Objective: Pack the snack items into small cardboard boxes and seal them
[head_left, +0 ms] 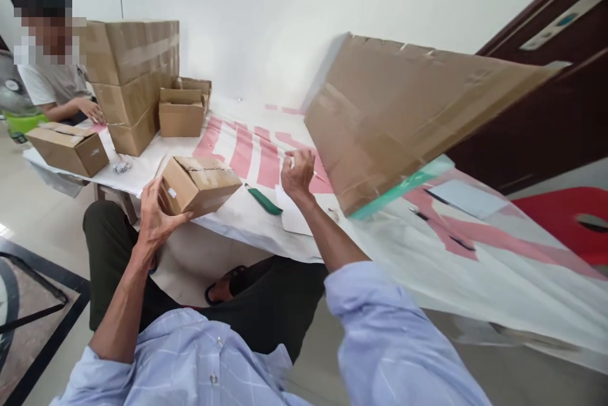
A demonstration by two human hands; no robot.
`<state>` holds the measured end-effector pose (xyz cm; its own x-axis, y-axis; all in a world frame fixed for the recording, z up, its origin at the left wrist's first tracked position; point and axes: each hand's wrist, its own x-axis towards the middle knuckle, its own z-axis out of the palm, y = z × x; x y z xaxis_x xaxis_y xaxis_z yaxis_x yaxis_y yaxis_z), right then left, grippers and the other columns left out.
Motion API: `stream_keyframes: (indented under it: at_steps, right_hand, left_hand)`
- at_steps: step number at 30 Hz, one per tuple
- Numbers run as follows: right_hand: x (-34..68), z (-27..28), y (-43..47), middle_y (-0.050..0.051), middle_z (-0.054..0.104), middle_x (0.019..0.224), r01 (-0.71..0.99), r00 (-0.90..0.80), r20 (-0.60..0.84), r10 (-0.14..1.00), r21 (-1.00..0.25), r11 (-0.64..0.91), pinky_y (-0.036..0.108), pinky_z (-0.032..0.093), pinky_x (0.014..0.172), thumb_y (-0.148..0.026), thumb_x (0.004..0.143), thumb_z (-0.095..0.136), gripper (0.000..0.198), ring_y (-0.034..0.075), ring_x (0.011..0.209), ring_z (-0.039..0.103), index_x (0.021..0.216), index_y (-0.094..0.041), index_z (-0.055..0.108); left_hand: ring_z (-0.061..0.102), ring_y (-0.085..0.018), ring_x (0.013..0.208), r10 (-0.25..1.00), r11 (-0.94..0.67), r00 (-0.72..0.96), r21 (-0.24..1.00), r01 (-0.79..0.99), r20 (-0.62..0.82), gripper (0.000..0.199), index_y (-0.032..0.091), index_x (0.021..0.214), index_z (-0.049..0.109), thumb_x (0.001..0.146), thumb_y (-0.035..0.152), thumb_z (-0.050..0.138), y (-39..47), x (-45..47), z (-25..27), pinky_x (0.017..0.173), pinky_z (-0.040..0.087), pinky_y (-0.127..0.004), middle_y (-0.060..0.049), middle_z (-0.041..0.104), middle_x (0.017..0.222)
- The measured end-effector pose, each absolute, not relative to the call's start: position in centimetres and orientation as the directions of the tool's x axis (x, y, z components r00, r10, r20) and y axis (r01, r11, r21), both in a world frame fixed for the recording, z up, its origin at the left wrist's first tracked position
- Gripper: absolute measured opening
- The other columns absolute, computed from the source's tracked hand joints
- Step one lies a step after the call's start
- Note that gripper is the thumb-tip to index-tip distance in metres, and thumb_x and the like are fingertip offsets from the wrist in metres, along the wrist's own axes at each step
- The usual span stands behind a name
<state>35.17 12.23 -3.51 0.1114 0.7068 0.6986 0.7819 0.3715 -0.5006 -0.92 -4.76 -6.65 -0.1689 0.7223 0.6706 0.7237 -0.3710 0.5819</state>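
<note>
My left hand (159, 216) grips the near-left end of a closed cardboard box (209, 194), its thumb along the lower edge and its fingers up the side. The box is tilted at the table's front edge, with a tape-like strip on top and a small white label on its end. My right hand (299, 173) is over the table, apart from the box, with its fingers curled; whatever they may hold is too small to make out. Below it lies a white sheet of paper (295, 219). Between the box and the paper is a green-handled cutter (265, 201).
Stacked cardboard boxes (135, 70) stand at the back left, with open boxes (181, 116) and another closed box (70, 147) nearby. A large cardboard panel (408, 114) leans at the right. A co-worker (57, 83) sits at the far left. A red stool (565, 219) stands right.
</note>
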Motion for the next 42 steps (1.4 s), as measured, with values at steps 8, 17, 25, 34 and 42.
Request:
stream_keyframes:
  at_steps: [8, 17, 25, 34, 42]
  right_hand:
    - [22.1, 2.8, 0.1, 0.011, 0.069, 0.112, 0.483, -0.598, 0.796, 0.097, 0.261, 0.836, 0.047, 0.047, 0.1, -0.024, 0.109, 0.053, 0.023, 0.029, 0.114, 0.057, 0.109, -0.021, 0.076]
    - [16.7, 1.8, 0.1, 0.017, 0.071, 0.111, 0.393, -0.872, 0.452, 0.189, 0.414, 0.821, 0.051, 0.045, 0.1, -0.014, 0.108, 0.05, 0.028, 0.032, 0.109, 0.055, 0.117, -0.012, 0.076]
    - [16.9, 1.9, -0.3, 0.017, 0.072, 0.108, 0.365, -0.902, 0.396, 0.173, 0.484, 0.795, 0.05, 0.044, 0.101, -0.013, 0.109, 0.05, 0.029, 0.031, 0.108, 0.055, 0.113, -0.01, 0.079]
    - [16.9, 1.8, -0.2, 0.017, 0.071, 0.107, 0.373, -0.896, 0.406, 0.179, 0.473, 0.798, 0.05, 0.042, 0.101, -0.011, 0.11, 0.046, 0.033, 0.03, 0.107, 0.055, 0.117, -0.009, 0.078]
    - [16.8, 1.5, -0.2, 0.016, 0.072, 0.107, 0.411, -0.87, 0.443, 0.217, 0.406, 0.816, 0.051, 0.04, 0.1, -0.011, 0.111, 0.041, 0.036, 0.031, 0.107, 0.054, 0.119, -0.011, 0.076]
  left_hand:
    - [0.055, -0.041, 0.143, 0.699, -0.377, -0.157, 0.547, 0.748, 0.697, 0.116, 0.021, 0.158, 0.045, 0.059, 0.039, 0.104, -5.3, 0.9, -6.8, 0.122, 0.047, -0.058, -0.018, 0.057, 0.15]
    - [0.054, -0.043, 0.144, 0.683, -0.359, -0.19, 0.552, 0.753, 0.705, 0.107, 0.018, 0.159, 0.042, 0.067, 0.03, 0.094, -5.6, 2.1, -7.3, 0.121, 0.046, -0.059, -0.022, 0.056, 0.152]
    - [0.053, -0.042, 0.144, 0.69, -0.37, -0.19, 0.566, 0.736, 0.698, 0.103, 0.018, 0.157, 0.045, 0.066, 0.028, 0.093, -5.6, 2.3, -7.5, 0.122, 0.045, -0.058, -0.021, 0.055, 0.152]
    - [0.052, -0.043, 0.145, 0.698, -0.349, -0.203, 0.574, 0.741, 0.687, 0.105, 0.02, 0.159, 0.042, 0.066, 0.025, 0.091, -5.6, 2.6, -7.5, 0.121, 0.046, -0.059, -0.021, 0.054, 0.154]
    - [0.052, -0.043, 0.145, 0.694, -0.355, -0.185, 0.555, 0.752, 0.696, 0.108, 0.018, 0.16, 0.04, 0.065, 0.024, 0.09, -5.5, 2.8, -7.4, 0.121, 0.046, -0.058, -0.022, 0.054, 0.154]
